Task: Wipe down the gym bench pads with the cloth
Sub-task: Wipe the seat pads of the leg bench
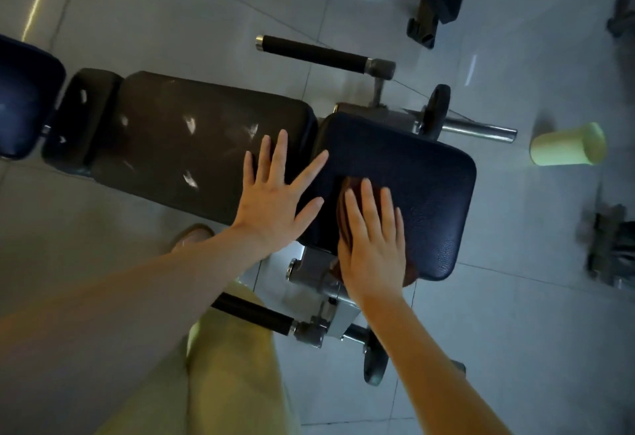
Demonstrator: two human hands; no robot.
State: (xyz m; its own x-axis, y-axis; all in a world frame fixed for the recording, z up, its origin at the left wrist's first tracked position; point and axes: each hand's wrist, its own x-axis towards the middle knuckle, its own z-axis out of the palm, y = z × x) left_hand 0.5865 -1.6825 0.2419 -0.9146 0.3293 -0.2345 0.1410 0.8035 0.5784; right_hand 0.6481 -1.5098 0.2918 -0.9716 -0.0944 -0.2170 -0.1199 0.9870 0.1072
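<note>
The brown cloth sits on the near edge of the blue seat pad. It looks soft and light, likely to bunch or slide on slick vinyl, so a flat palm on top suits it. The right hand presses it, fingers straight. The left hand lies spread, grasping nothing, braced on the long brown pad.

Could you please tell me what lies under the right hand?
A brown cloth, pressed flat onto the dark blue pad by the right hand. Only its edges show around the hand, which covers the rest.
</note>
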